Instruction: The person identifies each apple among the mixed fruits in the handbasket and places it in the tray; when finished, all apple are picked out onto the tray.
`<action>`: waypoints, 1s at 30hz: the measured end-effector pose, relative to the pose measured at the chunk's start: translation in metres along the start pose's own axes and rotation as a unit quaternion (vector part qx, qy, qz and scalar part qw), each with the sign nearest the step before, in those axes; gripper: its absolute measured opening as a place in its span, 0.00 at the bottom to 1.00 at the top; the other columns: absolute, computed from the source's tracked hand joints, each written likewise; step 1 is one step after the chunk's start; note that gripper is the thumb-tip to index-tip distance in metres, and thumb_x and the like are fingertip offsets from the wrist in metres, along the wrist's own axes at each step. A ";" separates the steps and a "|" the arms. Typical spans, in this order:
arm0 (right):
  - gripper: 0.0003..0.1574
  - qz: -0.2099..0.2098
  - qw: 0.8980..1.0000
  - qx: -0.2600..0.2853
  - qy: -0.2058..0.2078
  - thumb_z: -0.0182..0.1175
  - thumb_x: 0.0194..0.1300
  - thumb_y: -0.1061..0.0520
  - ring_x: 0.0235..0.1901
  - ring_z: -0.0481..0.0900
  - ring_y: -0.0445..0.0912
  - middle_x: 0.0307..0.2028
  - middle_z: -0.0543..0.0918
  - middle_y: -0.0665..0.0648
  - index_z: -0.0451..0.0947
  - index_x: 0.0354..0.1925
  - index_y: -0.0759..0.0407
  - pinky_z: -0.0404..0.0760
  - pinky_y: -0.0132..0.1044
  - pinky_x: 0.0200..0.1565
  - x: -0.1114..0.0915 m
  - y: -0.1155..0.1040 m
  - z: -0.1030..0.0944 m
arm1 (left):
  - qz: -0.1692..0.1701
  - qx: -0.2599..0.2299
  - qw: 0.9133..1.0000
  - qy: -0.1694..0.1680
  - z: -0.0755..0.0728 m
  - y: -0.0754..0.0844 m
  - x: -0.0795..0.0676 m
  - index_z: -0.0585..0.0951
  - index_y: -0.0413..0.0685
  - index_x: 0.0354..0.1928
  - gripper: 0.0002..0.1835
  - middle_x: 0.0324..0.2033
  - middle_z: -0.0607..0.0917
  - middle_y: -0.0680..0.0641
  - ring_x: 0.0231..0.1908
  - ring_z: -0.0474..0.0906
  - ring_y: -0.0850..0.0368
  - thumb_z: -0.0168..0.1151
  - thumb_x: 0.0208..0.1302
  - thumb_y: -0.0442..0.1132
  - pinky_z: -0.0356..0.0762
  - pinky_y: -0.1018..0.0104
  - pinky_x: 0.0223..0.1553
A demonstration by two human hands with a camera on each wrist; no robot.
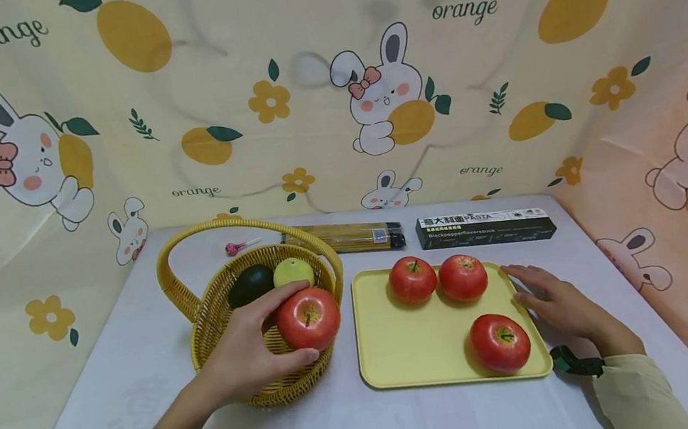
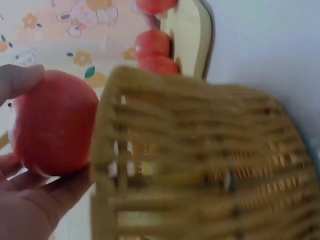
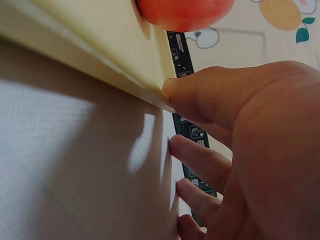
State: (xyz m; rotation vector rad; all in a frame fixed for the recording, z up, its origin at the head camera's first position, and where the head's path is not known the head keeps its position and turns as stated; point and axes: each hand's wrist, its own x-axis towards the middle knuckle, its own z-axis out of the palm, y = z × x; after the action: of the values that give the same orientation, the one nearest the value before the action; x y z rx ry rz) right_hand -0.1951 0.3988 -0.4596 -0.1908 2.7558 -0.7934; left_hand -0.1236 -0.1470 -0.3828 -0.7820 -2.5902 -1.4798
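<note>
My left hand (image 1: 247, 348) grips a red apple (image 1: 309, 319) between thumb and fingers, over the near right part of a wicker basket (image 1: 279, 394). Inside the basket lie a dark avocado (image 1: 251, 285) and a yellow-green round fruit (image 1: 292, 271). In the left wrist view the same apple (image 2: 55, 122) appears beside the basket wall (image 2: 200, 150). My right hand (image 1: 564, 305) rests at the right edge of a yellow tray (image 1: 422, 351), its thumb on the rim and fingers spread beside it. The tray bears three red apples (image 1: 499, 343), two of them at its back edge.
Behind the tray lies a black pasta box (image 1: 485, 229). Left of it is a long pack of spaghetti (image 1: 347, 237), with a pink lollipop (image 1: 237, 247) near its end. The basket's tall handle (image 1: 235, 222) arches over the fruit. A patterned cloth (image 1: 317, 103) hangs behind the table.
</note>
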 end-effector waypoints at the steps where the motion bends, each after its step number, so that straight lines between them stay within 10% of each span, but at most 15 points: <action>1: 0.49 -0.001 1.000 0.000 0.001 0.62 0.80 0.38 0.79 0.54 0.81 0.83 0.58 0.74 0.57 0.87 0.49 0.69 0.84 0.63 0.000 0.000 0.000 | 0.004 -0.018 1.000 -0.007 0.003 0.002 0.001 0.76 0.51 0.76 0.48 0.67 0.85 0.50 0.63 0.85 0.53 0.88 0.53 0.38 0.87 0.58 0.63; 15: 0.48 0.000 1.000 -0.003 0.002 0.62 0.80 0.38 0.79 0.53 0.81 0.83 0.58 0.74 0.58 0.87 0.49 0.67 0.85 0.65 0.001 0.001 -0.001 | 0.047 -0.121 0.987 -0.099 0.059 0.015 0.020 0.75 0.49 0.77 0.46 0.68 0.85 0.50 0.65 0.83 0.55 0.86 0.57 0.42 0.84 0.64 0.67; 30: 0.48 -0.006 1.000 0.002 -0.001 0.62 0.80 0.38 0.79 0.54 0.81 0.84 0.58 0.73 0.58 0.87 0.48 0.68 0.85 0.64 0.000 0.001 -0.001 | 0.018 -0.190 0.973 -0.133 0.121 0.026 0.039 0.75 0.54 0.77 0.45 0.66 0.85 0.54 0.64 0.83 0.64 0.86 0.58 0.39 0.80 0.68 0.69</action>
State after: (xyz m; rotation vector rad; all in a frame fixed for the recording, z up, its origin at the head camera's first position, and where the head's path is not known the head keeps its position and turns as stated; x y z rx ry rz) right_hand -0.1956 0.4001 -0.4590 -0.2078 2.7524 -0.8019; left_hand -0.1217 -0.0211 -0.4159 -1.1303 -2.4746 -2.0205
